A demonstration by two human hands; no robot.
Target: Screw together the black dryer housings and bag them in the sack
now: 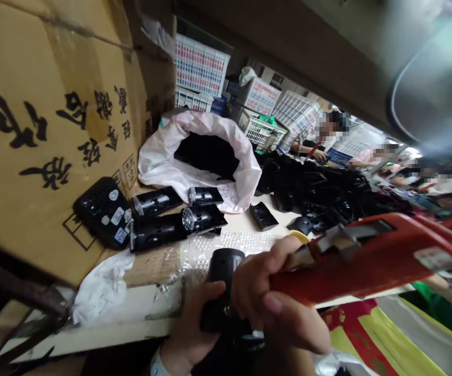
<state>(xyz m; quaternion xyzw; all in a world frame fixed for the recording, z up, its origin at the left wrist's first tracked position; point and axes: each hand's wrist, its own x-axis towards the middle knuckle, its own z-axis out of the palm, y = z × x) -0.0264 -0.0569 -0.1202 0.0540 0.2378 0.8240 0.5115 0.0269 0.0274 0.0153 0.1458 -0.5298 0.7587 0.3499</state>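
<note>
Left hand [194, 326] clamped around a black cylindrical housing [222, 282], low in the view above the front edge of the desk [276, 222]; long axis of the housing close to upright in the tilted view, lower end hidden in the hand, rounded upper end pointing toward the desk. Right hand [278, 300] closed on a red hand tool [351, 266], directly beside the housing; fingers overlapping the housing's side, contact between the two uncertain. Long axis of the tool nearly level across the view, rising slightly toward the far end at the right; metal bracket [337, 237] on its upper edge; label [435, 258] near the far end. On the desk, beyond the hands: two black vented housings [159, 230] lying side by side, metal mesh ends [187, 219] toward the right; a black box with stickers [104, 211] against a cardboard carton with black characters [53, 130]; a clear dimpled sheet [226, 243] just above the held housing. Farther along: a white plastic sack [159, 151] full of black parts, beside a large heap of black parts [312, 183]; stacked white crates [200, 68] behind. Two blurred co-workers [320, 141] at the far end of the desk; a red-and-yellow printed fabric [367, 334] at the lower right.
</note>
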